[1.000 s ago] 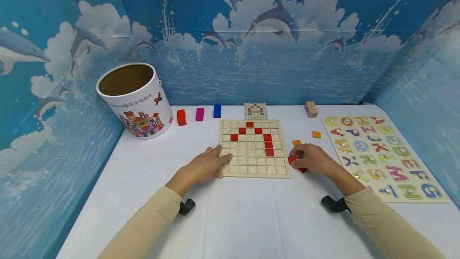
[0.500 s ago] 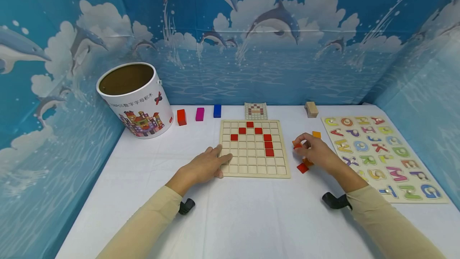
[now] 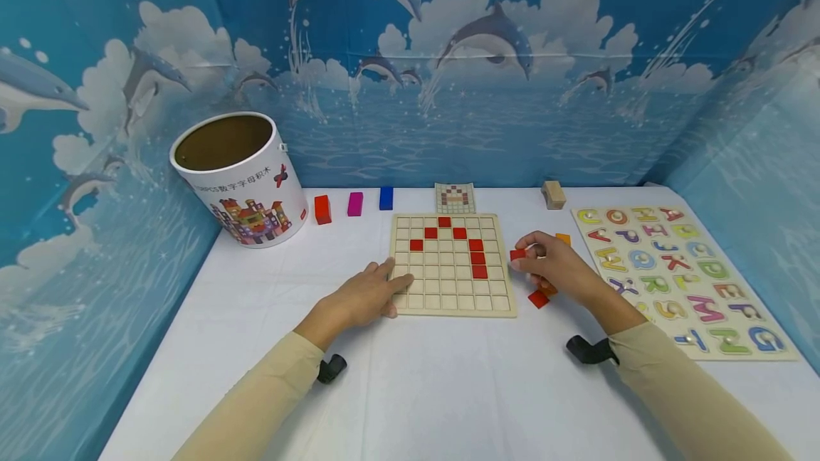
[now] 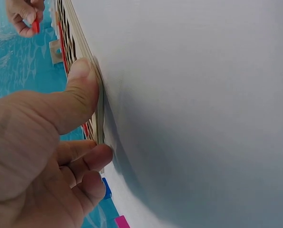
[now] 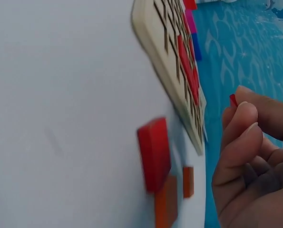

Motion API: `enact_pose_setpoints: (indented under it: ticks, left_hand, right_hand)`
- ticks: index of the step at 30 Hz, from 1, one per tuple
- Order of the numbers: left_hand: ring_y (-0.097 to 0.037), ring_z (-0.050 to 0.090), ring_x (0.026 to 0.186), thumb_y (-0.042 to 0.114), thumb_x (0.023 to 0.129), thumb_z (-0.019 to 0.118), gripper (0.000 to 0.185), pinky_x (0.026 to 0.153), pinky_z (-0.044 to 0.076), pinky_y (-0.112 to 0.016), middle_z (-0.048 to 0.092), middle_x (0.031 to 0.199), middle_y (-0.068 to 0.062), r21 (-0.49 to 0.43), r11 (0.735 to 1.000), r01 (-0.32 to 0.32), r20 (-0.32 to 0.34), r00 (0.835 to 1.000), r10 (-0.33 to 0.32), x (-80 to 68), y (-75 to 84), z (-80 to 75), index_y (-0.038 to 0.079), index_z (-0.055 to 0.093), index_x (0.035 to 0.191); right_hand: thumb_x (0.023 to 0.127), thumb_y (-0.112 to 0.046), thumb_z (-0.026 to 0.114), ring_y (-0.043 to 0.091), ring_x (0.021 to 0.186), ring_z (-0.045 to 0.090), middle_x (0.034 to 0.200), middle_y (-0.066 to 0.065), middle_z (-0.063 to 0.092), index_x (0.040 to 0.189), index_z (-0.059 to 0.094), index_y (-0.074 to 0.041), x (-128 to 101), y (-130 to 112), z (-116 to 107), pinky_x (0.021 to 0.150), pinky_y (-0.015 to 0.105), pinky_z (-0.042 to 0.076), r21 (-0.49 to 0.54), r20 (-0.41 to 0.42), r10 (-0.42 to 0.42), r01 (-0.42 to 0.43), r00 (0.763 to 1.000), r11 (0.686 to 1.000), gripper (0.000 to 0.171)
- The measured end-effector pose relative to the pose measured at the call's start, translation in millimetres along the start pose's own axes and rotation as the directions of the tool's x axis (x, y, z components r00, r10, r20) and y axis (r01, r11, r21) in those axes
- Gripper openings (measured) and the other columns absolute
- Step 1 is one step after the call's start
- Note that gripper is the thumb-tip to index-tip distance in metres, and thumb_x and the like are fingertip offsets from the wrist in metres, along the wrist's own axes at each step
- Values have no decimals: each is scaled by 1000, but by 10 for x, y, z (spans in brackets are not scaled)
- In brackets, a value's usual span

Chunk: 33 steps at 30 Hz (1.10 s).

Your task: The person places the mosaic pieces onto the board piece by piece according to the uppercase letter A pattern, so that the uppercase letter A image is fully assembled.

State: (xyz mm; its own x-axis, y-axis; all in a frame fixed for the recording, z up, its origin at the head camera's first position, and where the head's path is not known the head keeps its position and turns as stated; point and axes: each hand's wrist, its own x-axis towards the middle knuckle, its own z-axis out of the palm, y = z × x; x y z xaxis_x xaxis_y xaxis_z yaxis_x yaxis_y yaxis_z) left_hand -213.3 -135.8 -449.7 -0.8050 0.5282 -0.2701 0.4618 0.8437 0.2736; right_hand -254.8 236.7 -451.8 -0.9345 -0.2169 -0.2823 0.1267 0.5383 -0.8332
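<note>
A wooden grid board (image 3: pixel 452 265) lies mid-table with several red tiles (image 3: pixel 478 258) set in an arc. My left hand (image 3: pixel 368 295) rests flat on the board's front left corner (image 4: pixel 99 102), thumb against its edge. My right hand (image 3: pixel 549 265) hovers just right of the board and pinches a small red tile (image 3: pixel 517 255) (image 5: pixel 233 100) between thumb and fingertips. Below that hand lie a loose red tile (image 3: pixel 537 299) (image 5: pixel 154 154) and orange tiles (image 5: pixel 167 202) on the white table.
A white tub (image 3: pixel 238 180) stands at the back left. Red (image 3: pixel 322 209), magenta (image 3: pixel 355 203) and blue (image 3: pixel 386 198) blocks line the back edge, with a pattern card (image 3: pixel 455 198) and wooden block (image 3: pixel 554 194). An alphabet puzzle (image 3: pixel 679 276) lies at right.
My right hand lifted a red tile from the loose pile and carried it up and left, toward the board's right edge. The left hand has stayed put.
</note>
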Motion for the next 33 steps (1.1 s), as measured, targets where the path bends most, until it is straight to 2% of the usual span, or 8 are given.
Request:
enact_pose_setpoints:
  ticks: [5,9,13,18,21,25,29,33]
  left_hand:
    - [-36,35,145,26,92,75,71,114,39,-48,27,166,-18,22,1000,-4,-16,1000,4,7,0,11,26,44,156]
    - [-33,40,137,29,93,74,71,111,40,-47,29,165,-19,62,998,-7,-30,1000,8,16,2,19,27,43,157]
    - [-31,40,132,33,93,73,74,107,41,-46,31,164,-18,98,995,-1,-43,999,5,22,-4,18,26,39,158]
    - [-31,40,131,35,92,74,74,104,42,-45,33,163,-17,133,991,7,-49,999,0,29,-8,5,25,41,158]
    - [-32,41,131,37,92,74,73,103,44,-45,34,162,-18,151,989,7,-44,999,0,29,-6,-3,24,43,157]
    - [-32,42,130,37,92,74,73,101,45,-44,36,162,-18,157,988,7,-33,999,-2,22,-1,-12,24,43,157]
    - [-32,42,130,37,92,73,72,102,45,-44,35,162,-18,159,987,6,-33,999,-1,26,-1,-13,24,43,157]
    - [-33,42,132,37,92,73,72,103,44,-45,34,163,-19,154,988,10,-29,1000,-6,33,-7,-6,24,43,157]
  right_hand:
    - [98,-21,71,21,70,58,95,16,60,135,49,-5,178,-145,156,61,31,50,79,38,-27,24,999,997,46]
    - [99,-18,68,20,68,57,91,14,62,138,47,-5,334,-276,361,60,31,50,156,72,-48,36,996,987,46]
    - [98,-15,69,19,65,57,87,12,62,134,47,-4,461,-418,599,59,29,48,221,97,-90,67,991,973,44]
    - [98,-12,68,18,61,59,92,12,63,130,50,-1,577,-576,885,56,26,45,267,113,-129,95,985,959,38]
    - [98,-13,68,18,58,58,89,11,64,128,53,-4,605,-666,1061,55,26,46,204,117,-119,94,986,974,35]
    - [96,-16,70,19,54,53,74,10,61,121,58,-8,631,-752,1256,54,28,45,4,73,-130,130,989,992,28]
    - [95,-15,71,19,57,53,73,7,59,115,62,-9,655,-804,1353,55,29,44,-167,14,-166,166,986,972,22]
    - [95,-14,70,19,58,53,73,6,60,114,63,-10,665,-834,1386,54,28,43,-239,9,-173,170,985,956,20]
